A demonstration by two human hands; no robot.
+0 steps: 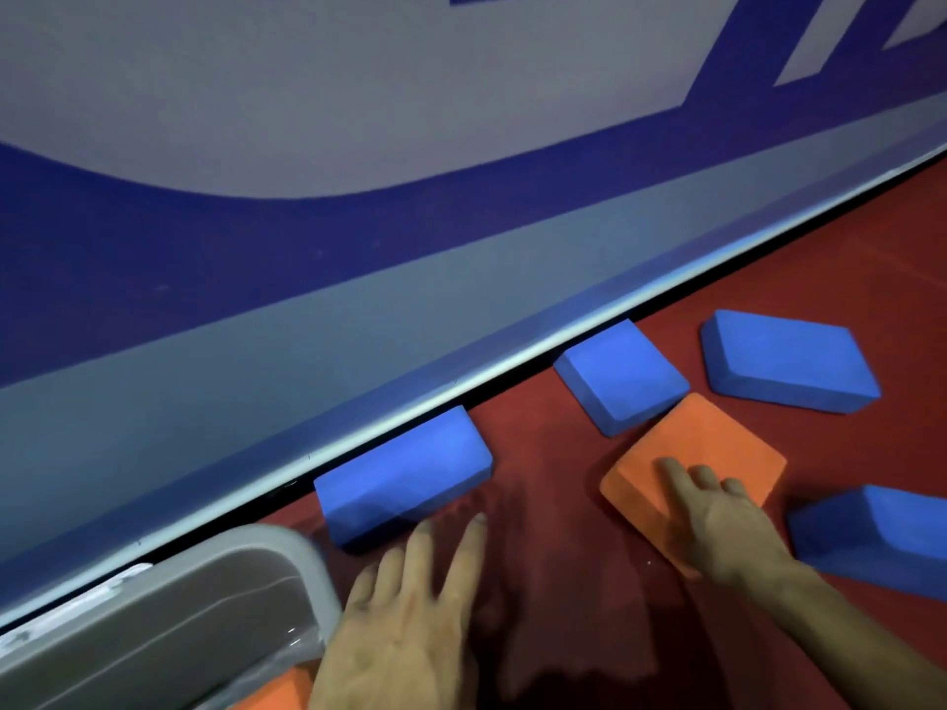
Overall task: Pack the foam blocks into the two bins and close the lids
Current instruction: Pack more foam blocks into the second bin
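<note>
Several foam blocks lie on the red floor by the wall. My left hand [410,607] hovers open, fingers spread, just short of a blue block [402,476] that lies against the wall's base. My right hand [717,525] rests flat on the near corner of an orange block [717,443], fingers extended over its top. Two more blue blocks [622,376] [789,361] lie beyond the orange one, and another blue block [881,535] sits right of my right wrist. A grey bin lid [169,622] stands open at lower left, with an orange block [279,694] showing below it.
A blue and white wall [358,197] runs diagonally along the floor's far edge, with a pale baseboard strip [512,366]. Red floor [543,504] lies bare between the two hands.
</note>
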